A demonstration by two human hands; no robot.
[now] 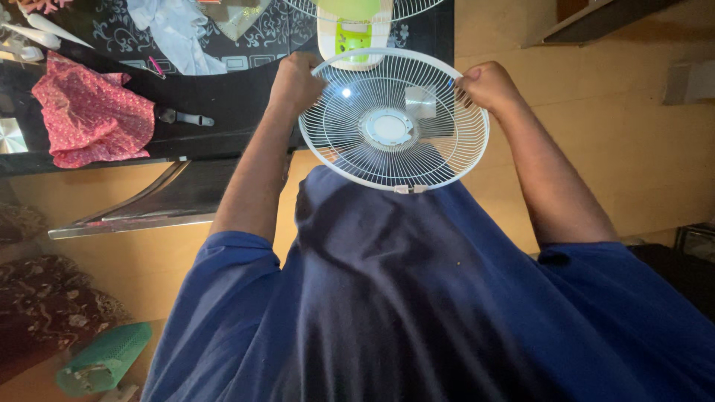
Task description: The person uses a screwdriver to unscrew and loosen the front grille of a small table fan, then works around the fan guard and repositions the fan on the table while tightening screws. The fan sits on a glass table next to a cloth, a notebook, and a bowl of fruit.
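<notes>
Fan grille point(393, 123), white and round, is gripped at nine o'clock by the left hand point(294, 83) and at two o'clock by the right hand point(485, 85).

A dark table point(216, 97) with a pale floral pattern fills the upper left of the frame. On it lie a pink cloth point(89, 115) at the left, a white cloth point(175, 33) near the top centre, and a small grey-handled tool point(182, 117) just right of the pink cloth. The fan base point(350, 37) stands at its top right.
</notes>
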